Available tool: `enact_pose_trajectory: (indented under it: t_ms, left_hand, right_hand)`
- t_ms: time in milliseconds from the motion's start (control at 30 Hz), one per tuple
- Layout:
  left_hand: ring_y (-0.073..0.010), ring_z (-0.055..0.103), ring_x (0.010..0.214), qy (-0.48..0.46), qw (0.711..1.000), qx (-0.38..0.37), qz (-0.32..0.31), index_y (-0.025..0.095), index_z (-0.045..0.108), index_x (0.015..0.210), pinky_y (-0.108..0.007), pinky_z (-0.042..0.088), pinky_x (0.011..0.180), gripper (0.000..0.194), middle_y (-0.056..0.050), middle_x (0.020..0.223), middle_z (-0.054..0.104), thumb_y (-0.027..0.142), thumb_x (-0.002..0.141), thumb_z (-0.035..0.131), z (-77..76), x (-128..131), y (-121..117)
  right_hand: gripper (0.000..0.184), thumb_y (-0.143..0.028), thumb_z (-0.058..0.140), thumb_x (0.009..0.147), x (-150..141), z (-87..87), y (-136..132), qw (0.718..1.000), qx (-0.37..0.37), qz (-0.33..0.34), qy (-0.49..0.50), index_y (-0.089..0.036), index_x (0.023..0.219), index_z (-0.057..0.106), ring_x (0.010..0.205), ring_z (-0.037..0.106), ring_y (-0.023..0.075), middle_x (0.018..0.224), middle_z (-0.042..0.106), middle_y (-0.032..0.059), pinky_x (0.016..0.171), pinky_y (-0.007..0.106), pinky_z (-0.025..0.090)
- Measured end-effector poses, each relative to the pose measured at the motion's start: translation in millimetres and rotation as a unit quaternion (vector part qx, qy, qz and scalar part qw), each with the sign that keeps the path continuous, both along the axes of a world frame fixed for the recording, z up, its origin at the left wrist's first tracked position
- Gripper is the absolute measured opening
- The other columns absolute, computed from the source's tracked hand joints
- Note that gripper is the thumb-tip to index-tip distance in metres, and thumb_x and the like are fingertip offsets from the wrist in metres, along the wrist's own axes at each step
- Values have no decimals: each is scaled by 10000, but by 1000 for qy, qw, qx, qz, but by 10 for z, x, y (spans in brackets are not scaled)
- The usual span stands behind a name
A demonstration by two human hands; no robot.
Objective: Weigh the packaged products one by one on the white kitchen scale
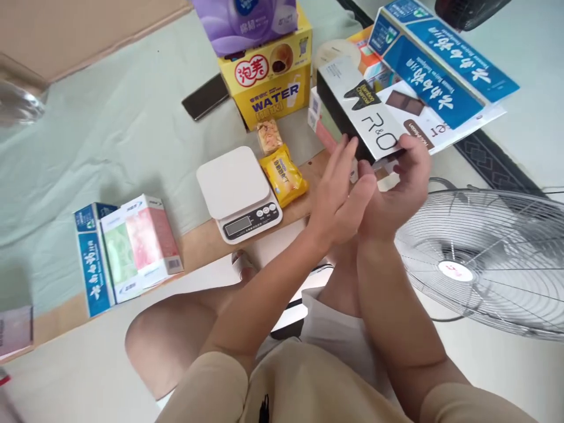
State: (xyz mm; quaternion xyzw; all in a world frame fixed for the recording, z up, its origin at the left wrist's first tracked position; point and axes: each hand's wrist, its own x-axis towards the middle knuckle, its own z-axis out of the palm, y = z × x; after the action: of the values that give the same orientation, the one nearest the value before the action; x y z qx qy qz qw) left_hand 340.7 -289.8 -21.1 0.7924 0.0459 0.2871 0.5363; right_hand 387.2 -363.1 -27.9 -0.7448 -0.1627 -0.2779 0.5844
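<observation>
Both hands (337, 198) (393, 200) hold one black-and-white R&O box (358, 114).

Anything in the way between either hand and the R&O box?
Nothing visible: the left hand touches the dark side of the R&O box near its lower end, and the right hand is at that end too, its thumb against the corner. The underside is hidden.
</observation>
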Motion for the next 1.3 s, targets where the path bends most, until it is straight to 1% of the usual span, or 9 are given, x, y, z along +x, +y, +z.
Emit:
enact_pose_trajectory:
  t_ms: [167, 233, 333, 433, 600, 700, 833, 1067, 1300]
  left_hand:
    - [-332, 385, 1624, -60, 995, 77, 32, 258, 393, 1570, -546, 319, 1352, 615, -148, 1689, 441, 624, 1086, 290, 204, -726, 238]
    - [-323, 399, 1616, -48, 992, 97, 66, 286, 389, 1588, -519, 357, 1334, 599, -126, 1705, 430, 601, 1085, 312, 161, -1085, 437]
    - [-320, 445, 1587, 4, 990, 87, 111, 293, 384, 1606, -507, 418, 1294, 617, -133, 1694, 452, 609, 1080, 314, -3, -1564, 759]
    - [-330, 567, 1478, 57, 988, 83, 121, 224, 418, 1583, -532, 481, 1225, 619, -191, 1596, 559, 574, 1076, 354, -132, -1845, 1045]
    - [-313, 648, 1329, 46, 970, 170, 166, 172, 595, 1378, -490, 521, 1151, 520, -175, 1386, 700, 535, 1054, 414, -155, -1968, 1382]
    - [-288, 666, 1274, 17, 966, 148, 213, 155, 605, 1334, -454, 548, 1093, 519, -189, 1341, 680, 542, 1067, 387, -182, -1998, 1466]
    - [-306, 641, 1304, 12, 970, 119, 212, 128, 585, 1351, -470, 546, 1098, 546, -222, 1372, 629, 551, 1061, 400, -211, -1988, 1444]
    - [-389, 498, 1508, 16, 971, 151, 182, 112, 525, 1454, -542, 435, 1249, 609, -211, 1474, 632, 545, 1038, 422, -189, -1892, 1312]
    - [-368, 535, 1501, 45, 970, 170, 170, 94, 566, 1477, -541, 440, 1242, 666, -225, 1532, 618, 556, 1047, 354, -199, -1906, 1212]
  right_hand:
    - [330, -372, 822, 843, -479, 28, 222, 996, 28, 48, -69, -302, 1100, 626, 1002, 668, 265, 1036, 611, 46, 930, 493, 574]
    - [319, -336, 838, 826, -705, 7, 401, 990, 6, 90, -108, -287, 1058, 624, 952, 657, 246, 995, 617, 41, 886, 454, 573]
    - [269, -328, 806, 857, -1032, -60, 703, 978, -48, 144, -140, -262, 1051, 631, 958, 668, 240, 1013, 663, 58, 863, 428, 572]
    - [245, -407, 753, 888, -1287, -156, 943, 975, -96, 165, -113, -243, 1026, 635, 961, 660, 262, 1005, 664, 86, 852, 453, 574]
    - [355, -530, 749, 838, -1382, -216, 997, 966, -175, 188, -42, -242, 981, 598, 988, 614, 288, 1025, 610, 93, 892, 519, 542]
    - [309, -460, 708, 871, -1266, -188, 909, 960, -142, 221, -99, -250, 1067, 592, 1030, 580, 290, 1059, 580, 92, 951, 534, 519]
    - [247, -382, 620, 935, -1141, -202, 890, 958, -108, 220, -151, -255, 1147, 603, 1033, 584, 293, 1062, 593, 97, 952, 530, 519]
    - [362, -358, 532, 986, -1182, -346, 1008, 956, -139, 241, -93, -224, 1310, 627, 1234, 681, 341, 1310, 707, 156, 974, 563, 576]
    - [381, -340, 471, 1014, -1212, -312, 1027, 943, -225, 208, -127, -195, 1257, 727, 1250, 729, 342, 1083, 820, 108, 1099, 554, 486]
